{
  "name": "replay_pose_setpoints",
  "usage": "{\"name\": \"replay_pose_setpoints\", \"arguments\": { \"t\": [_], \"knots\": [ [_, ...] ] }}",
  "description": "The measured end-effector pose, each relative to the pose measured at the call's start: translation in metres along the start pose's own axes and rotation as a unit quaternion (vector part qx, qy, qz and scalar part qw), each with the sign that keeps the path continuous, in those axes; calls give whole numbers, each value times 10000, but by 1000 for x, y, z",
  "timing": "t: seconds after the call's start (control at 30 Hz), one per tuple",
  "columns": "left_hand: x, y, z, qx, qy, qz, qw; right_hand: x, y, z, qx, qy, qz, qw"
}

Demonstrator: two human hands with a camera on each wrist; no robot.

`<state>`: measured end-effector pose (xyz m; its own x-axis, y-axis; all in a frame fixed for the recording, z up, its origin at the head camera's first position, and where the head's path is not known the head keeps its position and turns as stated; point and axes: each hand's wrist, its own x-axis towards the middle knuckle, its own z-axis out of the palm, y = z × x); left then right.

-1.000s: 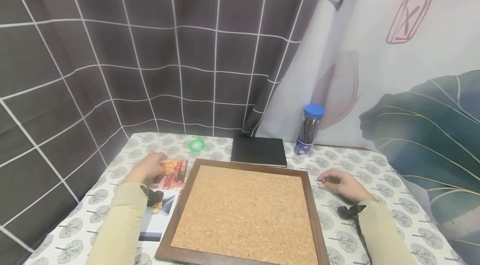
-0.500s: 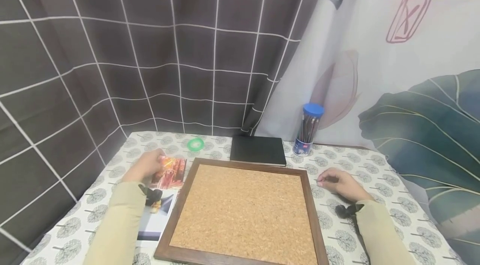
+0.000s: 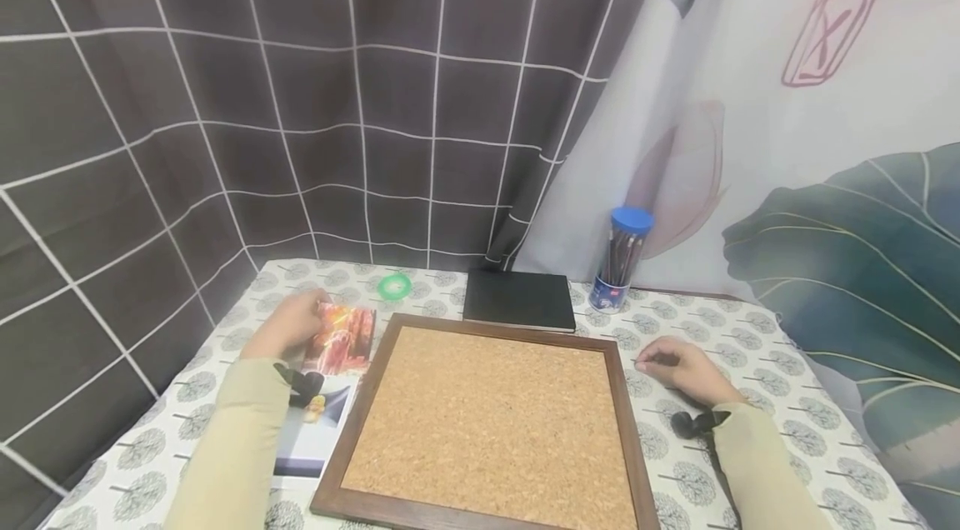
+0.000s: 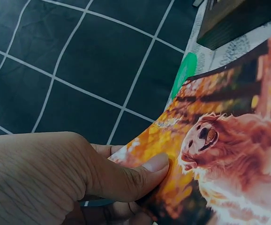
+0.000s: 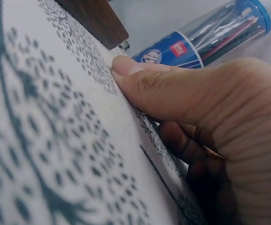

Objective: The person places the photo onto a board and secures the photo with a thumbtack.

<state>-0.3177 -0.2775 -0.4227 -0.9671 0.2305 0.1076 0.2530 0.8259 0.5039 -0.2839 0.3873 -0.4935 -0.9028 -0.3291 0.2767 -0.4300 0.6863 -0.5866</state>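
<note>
My left hand point(image 3: 291, 325) is at the left of the table and pinches the corner of a glossy photo point(image 4: 234, 145) between thumb and fingers. In the left wrist view the photo shows a laughing golden dog among orange leaves, and it bends up from the table near the thumb. Below it in the head view lies another picture point(image 3: 303, 442), partly covered by my wrist and sleeve. My right hand point(image 3: 688, 372) rests on the tablecloth right of the cork board point(image 3: 491, 422), its fingers loosely curled. Nothing shows between its thumb and fingers in the right wrist view.
The brown-framed cork board fills the middle front of the table. Behind it lies a black notebook point(image 3: 518, 300). A blue-lidded tub of pencils point(image 3: 621, 259) stands at the back right, and a green ring point(image 3: 394, 287) lies at the back left.
My left hand has drawn slightly back and left, and the dog photo's top edge has risen a little with it. The right hand stays in place.
</note>
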Motion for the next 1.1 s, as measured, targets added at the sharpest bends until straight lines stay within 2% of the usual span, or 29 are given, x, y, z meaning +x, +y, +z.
{"name": "replay_pose_setpoints", "arguments": {
  "t": [0.17, 0.43, 0.7, 0.8, 0.9, 1.03, 1.1],
  "knots": [
    [-1, 3, -8, -274, 30, -158, 9995, 0, 0, 0, 119, 112, 56, 9998],
    [1, 12, -28, -201, 603, 203, 9978, 1, 0, -2, 324, 71, 199, 9993],
    [-2, 25, -44, -755, 719, 279, 9942, 4, -2, -5, 380, 153, -94, 9991],
    [-3, 25, -48, -872, 801, 186, 9928, 5, -2, -6, 339, 222, -2, 9992],
    [-6, 24, -49, -849, 1181, 79, 9893, 5, -4, -4, 365, 310, 242, 9986],
    [-6, 23, -47, -972, 1970, 27, 9756, 3, -4, 1, 405, 466, 552, 9966],
    [-5, 27, -42, -1227, 2056, 46, 9709, 2, -3, 2, 403, 523, 655, 9957]
  ]
}}
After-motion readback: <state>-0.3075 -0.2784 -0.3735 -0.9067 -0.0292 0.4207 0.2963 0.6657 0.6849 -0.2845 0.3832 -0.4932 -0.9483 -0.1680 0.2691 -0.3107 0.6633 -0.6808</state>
